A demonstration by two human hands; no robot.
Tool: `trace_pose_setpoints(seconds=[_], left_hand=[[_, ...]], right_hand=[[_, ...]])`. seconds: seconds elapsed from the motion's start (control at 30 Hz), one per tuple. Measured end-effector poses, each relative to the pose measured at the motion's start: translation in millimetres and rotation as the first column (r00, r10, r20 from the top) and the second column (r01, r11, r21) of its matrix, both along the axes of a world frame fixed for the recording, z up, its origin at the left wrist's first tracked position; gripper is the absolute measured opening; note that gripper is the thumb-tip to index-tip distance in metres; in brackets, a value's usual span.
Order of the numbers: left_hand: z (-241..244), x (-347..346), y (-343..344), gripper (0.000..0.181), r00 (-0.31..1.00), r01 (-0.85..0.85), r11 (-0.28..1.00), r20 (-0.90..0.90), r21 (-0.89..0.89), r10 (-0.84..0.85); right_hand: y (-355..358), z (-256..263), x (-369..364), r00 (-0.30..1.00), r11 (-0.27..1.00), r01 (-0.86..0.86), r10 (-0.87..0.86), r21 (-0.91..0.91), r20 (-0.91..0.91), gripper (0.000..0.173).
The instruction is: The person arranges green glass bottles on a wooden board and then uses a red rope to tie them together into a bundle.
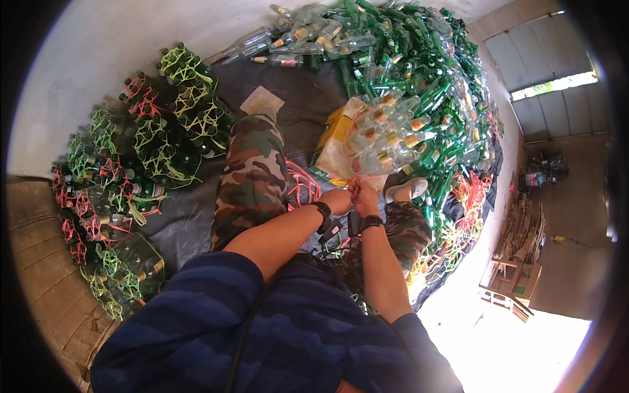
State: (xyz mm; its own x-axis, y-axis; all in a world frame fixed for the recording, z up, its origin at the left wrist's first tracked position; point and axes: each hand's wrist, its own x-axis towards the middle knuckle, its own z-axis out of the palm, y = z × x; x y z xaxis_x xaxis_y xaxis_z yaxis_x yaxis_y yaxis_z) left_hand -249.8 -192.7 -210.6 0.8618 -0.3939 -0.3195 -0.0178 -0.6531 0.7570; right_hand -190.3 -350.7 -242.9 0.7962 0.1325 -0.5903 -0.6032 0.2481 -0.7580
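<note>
Both hands meet low at the near edge of a bundle of clear glass bottles (381,132), whose necks point up and right. My left hand (338,202) and my right hand (364,197) have their fingertips closed together on red plastic twine (353,182) that runs around the bundle. The bundle lies on a whitish and yellow sack (334,152) beside my shoe. A loose tangle of red twine (302,184) lies between my legs. The exact grip of the fingers and the shape of the twine between them are too small to tell.
A large heap of loose green and clear bottles (413,44) rises ahead and right. At the left stand several bottle bundles (196,113) netted with yellow, green and red twine. More coloured twine (457,231) lies right of my shoe (407,189). A wall borders the left side.
</note>
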Motion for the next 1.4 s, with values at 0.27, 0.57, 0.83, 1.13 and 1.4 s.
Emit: trace_pose_setpoints(seconds=[0.27,0.57,0.83,1.13,1.4], left_hand=[[-6.8,3.8,6.1,0.025,0.994,0.062,0.996,0.093,-0.065,-0.056],[-27.2,-11.3,17.3,0.021,0.998,-0.053,0.993,0.035,-0.102,0.057],[3.7,-14.1,17.5,0.028,0.996,-0.019,1.0,0.086,-0.024,0.021],[93.1,2.5,45.6,0.022,0.945,-0.202,0.972,0.285,0.121,0.161],[196.5,44.6,45.8,0.036,0.77,-0.302,0.942,0.544,-0.147,0.332]], right_hand=[[-10.1,-20.7,22.2,0.997,1.0,0.014,-0.013,0.016,-0.072,0.02],[-7.0,-29.8,23.5,0.996,0.98,0.004,0.014,0.197,-0.086,0.021],[0.3,4.7,5.0,0.995,0.999,-0.044,0.045,0.008,-0.094,0.017],[15.6,113.2,-13.5,0.987,0.927,-0.145,0.111,-0.346,-0.116,0.015],[-26.7,173.9,0.1,0.602,0.23,-0.156,0.793,-0.961,0.093,0.025]])
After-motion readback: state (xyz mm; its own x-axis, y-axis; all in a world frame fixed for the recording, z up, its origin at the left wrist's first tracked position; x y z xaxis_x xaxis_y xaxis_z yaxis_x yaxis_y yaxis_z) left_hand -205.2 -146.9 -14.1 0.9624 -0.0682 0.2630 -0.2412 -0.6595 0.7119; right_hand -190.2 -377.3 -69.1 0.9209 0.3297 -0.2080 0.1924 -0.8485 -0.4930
